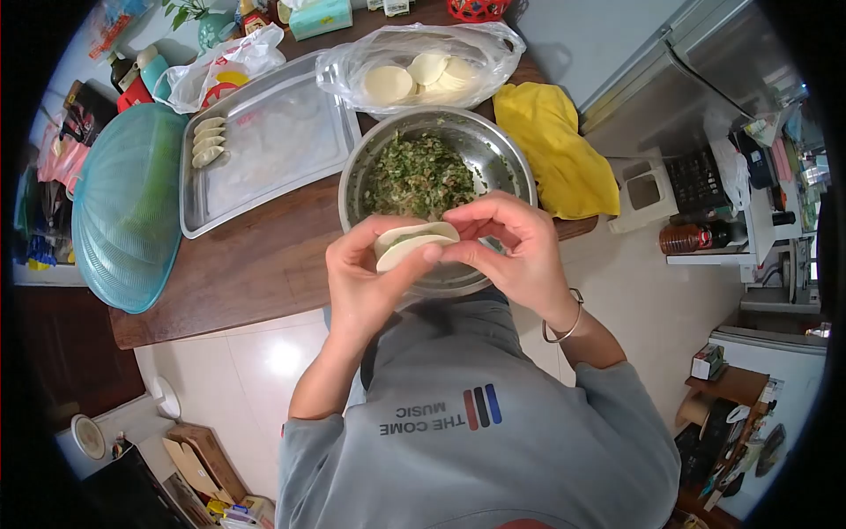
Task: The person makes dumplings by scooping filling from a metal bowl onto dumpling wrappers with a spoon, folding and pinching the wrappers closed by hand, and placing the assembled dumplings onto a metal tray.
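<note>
A round dumpling wrapper (414, 242), folded over green filling, is held above the near side of a steel bowl (350, 181). My left hand (366, 273) is closed around its left part, thumb in front and fingers behind. At the right end, the thumb and forefinger of my right hand (511, 242) pinch the wrapper's edge. The wrapper's top edge still gapes, with a little filling showing inside. Chopped green and brown filling (419, 176) lies in the bowl just beyond my hands.
Several finished dumplings (209, 141) line the left of a metal tray (282, 189). Behind the bowl, a plastic bag (339, 70) holds round wrappers (388, 84). A yellow cloth (555, 150) lies to the right, and a blue mesh cover (123, 212) stands at the table's left end.
</note>
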Demonstrator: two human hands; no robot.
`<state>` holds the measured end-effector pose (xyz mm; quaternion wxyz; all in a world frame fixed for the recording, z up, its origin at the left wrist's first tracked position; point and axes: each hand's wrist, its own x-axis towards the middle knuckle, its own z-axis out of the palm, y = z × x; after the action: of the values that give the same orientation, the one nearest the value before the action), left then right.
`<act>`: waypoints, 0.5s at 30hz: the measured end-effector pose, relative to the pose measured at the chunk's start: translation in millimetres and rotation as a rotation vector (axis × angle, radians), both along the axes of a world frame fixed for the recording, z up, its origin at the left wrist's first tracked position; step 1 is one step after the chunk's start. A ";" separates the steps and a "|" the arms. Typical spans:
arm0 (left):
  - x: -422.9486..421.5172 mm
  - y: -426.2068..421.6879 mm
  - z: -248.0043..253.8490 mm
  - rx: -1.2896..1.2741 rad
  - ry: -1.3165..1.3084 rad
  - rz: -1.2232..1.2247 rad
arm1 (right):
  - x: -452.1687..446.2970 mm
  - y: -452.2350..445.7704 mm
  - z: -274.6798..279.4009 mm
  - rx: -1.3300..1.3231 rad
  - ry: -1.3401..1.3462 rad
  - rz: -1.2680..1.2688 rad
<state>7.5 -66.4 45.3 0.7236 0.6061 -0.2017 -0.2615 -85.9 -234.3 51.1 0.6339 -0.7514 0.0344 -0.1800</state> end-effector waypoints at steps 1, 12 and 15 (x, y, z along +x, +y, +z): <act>-0.3 -0.6 -2.0 -0.011 0.002 0.006 | -0.5 1.0 1.2 0.019 0.017 -0.009; -2.3 -3.5 -6.7 -0.059 0.002 0.014 | 2.2 6.2 -1.6 0.194 0.009 -0.066; -1.6 -4.7 -10.0 -0.100 -0.088 0.006 | 3.8 5.0 -4.0 0.123 -0.033 -0.109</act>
<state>5.9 -71.1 35.3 0.7443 0.5805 -0.2445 -0.2221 -82.1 -229.4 47.0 0.6686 -0.7050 0.0757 -0.2241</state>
